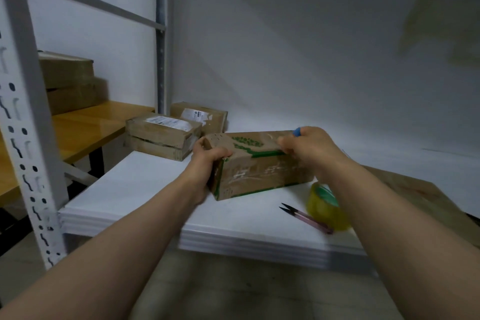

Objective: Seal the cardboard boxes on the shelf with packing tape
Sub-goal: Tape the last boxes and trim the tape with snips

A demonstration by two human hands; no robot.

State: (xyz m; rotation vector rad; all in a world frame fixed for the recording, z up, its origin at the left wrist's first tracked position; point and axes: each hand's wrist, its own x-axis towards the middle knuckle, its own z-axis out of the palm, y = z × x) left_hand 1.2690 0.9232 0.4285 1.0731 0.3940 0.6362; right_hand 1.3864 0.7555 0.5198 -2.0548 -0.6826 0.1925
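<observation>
A long cardboard box with green print (259,166) lies on the white shelf (145,197), its near side streaked with clear tape. My left hand (207,161) grips the box's left end, thumb on top. My right hand (309,148) rests on the box's top right end with curled fingers, and a small blue object (297,132) pokes out above it. A yellowish roll of packing tape (327,208) stands just below my right forearm. Pink-handled snips (304,217) lie beside the roll.
Two labelled cardboard boxes (162,135) (202,117) sit at the shelf's back left. More boxes (67,80) are stacked on a wooden table (91,125) to the left. A white perforated upright (26,122) stands at the left front. A brown board (426,197) lies at right.
</observation>
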